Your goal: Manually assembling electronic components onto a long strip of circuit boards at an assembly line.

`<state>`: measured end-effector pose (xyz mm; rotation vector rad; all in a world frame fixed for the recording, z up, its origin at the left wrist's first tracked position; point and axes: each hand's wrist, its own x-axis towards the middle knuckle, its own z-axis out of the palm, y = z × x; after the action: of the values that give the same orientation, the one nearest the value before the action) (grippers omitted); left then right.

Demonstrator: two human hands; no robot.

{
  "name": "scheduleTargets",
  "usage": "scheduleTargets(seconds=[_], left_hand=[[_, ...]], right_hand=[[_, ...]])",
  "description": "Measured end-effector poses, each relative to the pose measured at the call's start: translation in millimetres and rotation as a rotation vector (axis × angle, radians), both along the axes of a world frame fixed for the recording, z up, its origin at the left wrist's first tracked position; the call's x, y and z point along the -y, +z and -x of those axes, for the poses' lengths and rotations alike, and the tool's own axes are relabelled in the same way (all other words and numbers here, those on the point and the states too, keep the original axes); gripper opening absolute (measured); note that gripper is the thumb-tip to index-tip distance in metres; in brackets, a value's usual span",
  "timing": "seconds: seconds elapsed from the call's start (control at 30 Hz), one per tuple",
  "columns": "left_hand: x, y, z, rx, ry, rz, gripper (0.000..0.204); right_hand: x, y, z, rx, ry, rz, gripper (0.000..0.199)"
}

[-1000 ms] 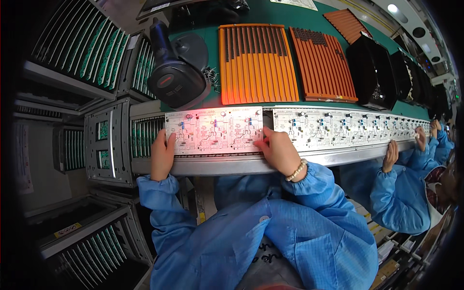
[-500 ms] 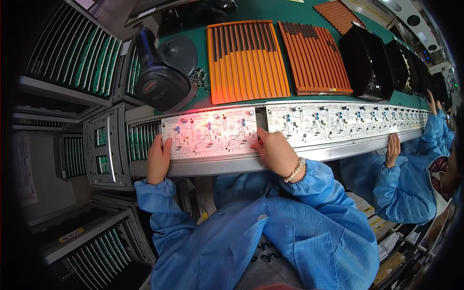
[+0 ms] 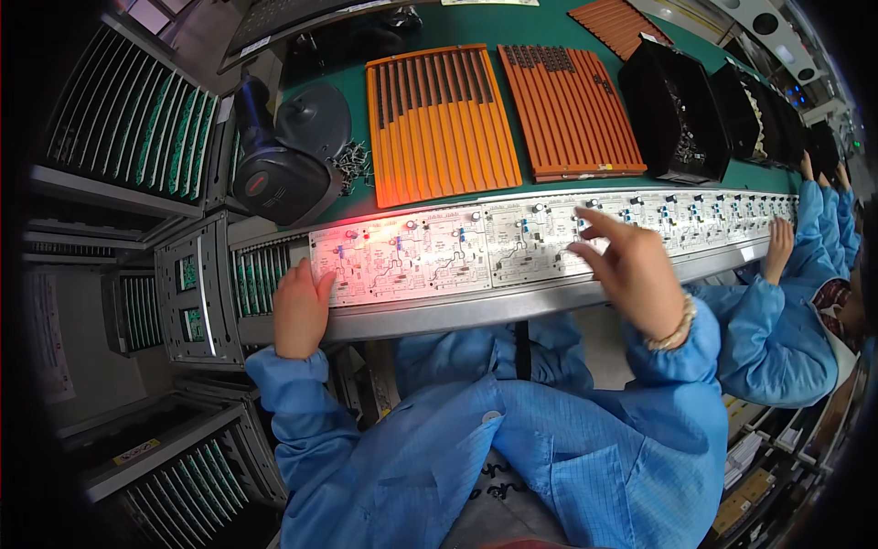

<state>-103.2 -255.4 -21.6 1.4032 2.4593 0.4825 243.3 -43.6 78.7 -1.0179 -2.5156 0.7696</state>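
Note:
A white circuit board (image 3: 402, 261) with small blue and black parts lies on the metal rail, lit red by the scanner. My left hand (image 3: 303, 307) grips its left end, the thumb over the edge. Against its right end sits another white circuit board (image 3: 535, 242), first of a row running off to the right. Over that second board hovers my right hand (image 3: 637, 273), open, thumb and fingers apart and nothing between them. A beaded bracelet (image 3: 675, 328) circles the right wrist.
Behind the rail stand a black barcode scanner (image 3: 283, 183), loose metal pins (image 3: 354, 165), an orange grooved tray (image 3: 444, 137), a brown grooved tray (image 3: 572, 119) and black bins (image 3: 677, 119). Racks of green boards (image 3: 174, 119) fill the left. A co-worker's hand (image 3: 778, 247) rests by the rail at right.
The gap between the two boards has closed. My right hand has let go of the first board's right end and moved right and up. My left hand stays at the left end.

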Motion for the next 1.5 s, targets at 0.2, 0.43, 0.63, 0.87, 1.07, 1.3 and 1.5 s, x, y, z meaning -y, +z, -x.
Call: scheduleTargets(seconds=[0.2, 0.43, 0.63, 0.87, 1.07, 1.3, 1.5], left_hand=[[-65, 65, -69, -0.012, -0.282, -0.134, 0.029], [-232, 23, -77, -0.192, -0.435, -0.554, 0.020], [-268, -5, -72, -0.264, -0.357, -0.592, 0.021], [-262, 2, -76, -0.389, -0.462, -0.462, 0.027], [-250, 5, -80, -0.425, -0.522, -0.431, 0.020], [-259, 14, -76, -0.240, -0.516, -0.284, 0.015], [-225, 28, -81, -0.336, -0.602, -0.455, 0.012]], right_hand=[[-109, 2, -11, 0.055, 0.112, -0.190, 0.033], [-235, -69, 55, 0.029, 0.143, -0.444, 0.029], [-245, -77, 74, 0.159, 0.126, -0.519, 0.025], [-243, -69, 69, 0.172, 0.182, -0.505, 0.023], [-242, -62, 73, 0.220, 0.204, -0.451, 0.017], [-248, -58, 79, 0.309, 0.208, -0.555, 0.011], [-244, -62, 74, 0.259, 0.297, -0.676, 0.016]])
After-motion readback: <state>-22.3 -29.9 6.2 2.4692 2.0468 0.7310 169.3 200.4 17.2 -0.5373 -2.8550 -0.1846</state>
